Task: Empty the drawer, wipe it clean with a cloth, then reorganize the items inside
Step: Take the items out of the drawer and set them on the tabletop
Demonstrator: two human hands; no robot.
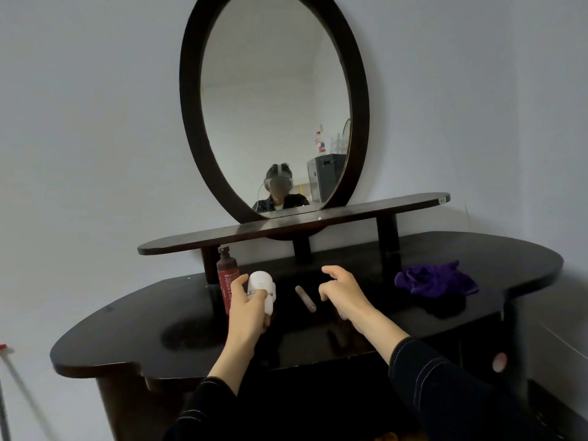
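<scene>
Above the glossy black surface [127, 338], a smooth white round-capped bottle [261, 281] is gripped by the left hand [246, 316], fingers [257, 295] wrapped round it. The right hand [342, 292] is held empty, fingers loosely curled, just right of a slim beige cylinder [305, 298]. A crumpled purple cloth [436, 279] is laid well right; a dark red pump bottle [226, 281] stands behind the left hand.

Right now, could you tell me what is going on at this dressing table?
A person's left hand holds a white container over the dark tabletop, beside a standing red pump bottle. The right hand hovers empty near a small tube lying on the top. A purple cloth lies crumpled to the right, untouched.
</scene>
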